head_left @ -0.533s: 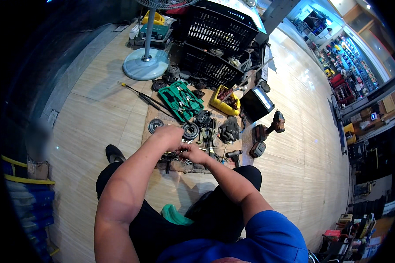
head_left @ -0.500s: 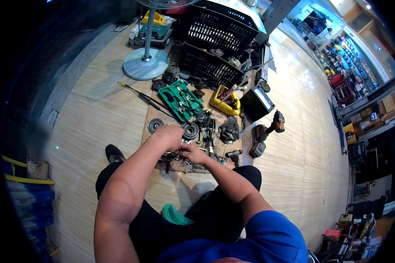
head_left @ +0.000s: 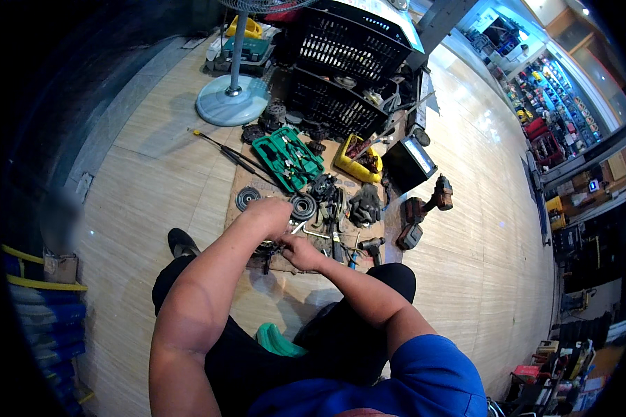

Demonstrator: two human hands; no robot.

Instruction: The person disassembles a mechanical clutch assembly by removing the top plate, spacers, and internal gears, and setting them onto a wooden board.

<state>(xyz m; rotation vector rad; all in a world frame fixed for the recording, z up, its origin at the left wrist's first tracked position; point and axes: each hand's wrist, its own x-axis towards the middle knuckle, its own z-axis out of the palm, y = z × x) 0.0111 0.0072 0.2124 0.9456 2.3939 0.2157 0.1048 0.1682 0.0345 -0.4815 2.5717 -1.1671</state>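
My left hand (head_left: 270,214) is curled above a dark metal part (head_left: 266,251) on the cardboard sheet (head_left: 238,217); whatever its fingers hold is hidden beneath it. Just below and to its right, my right hand (head_left: 301,251) is closed at the same part, its fingertips pressed together on something too small to make out. A round bearing-like ring (head_left: 302,206) lies at the left hand's right side, a grooved pulley (head_left: 247,199) beyond its wrist. Near the right hand rest a shiny rod (head_left: 298,228) and an L-shaped hex key (head_left: 317,234).
Around the cardboard stand a green tool case (head_left: 288,159), a yellow container (head_left: 358,158), black gloves (head_left: 366,206), a black box (head_left: 409,164) and cordless drills (head_left: 438,196). A fan base (head_left: 232,101) and black crates (head_left: 351,48) stand farther back.
My right hand has moved slightly down and left, its fingers more tucked in. The rod and hex key beside it now show more clearly. The left hand stays nearly in place.
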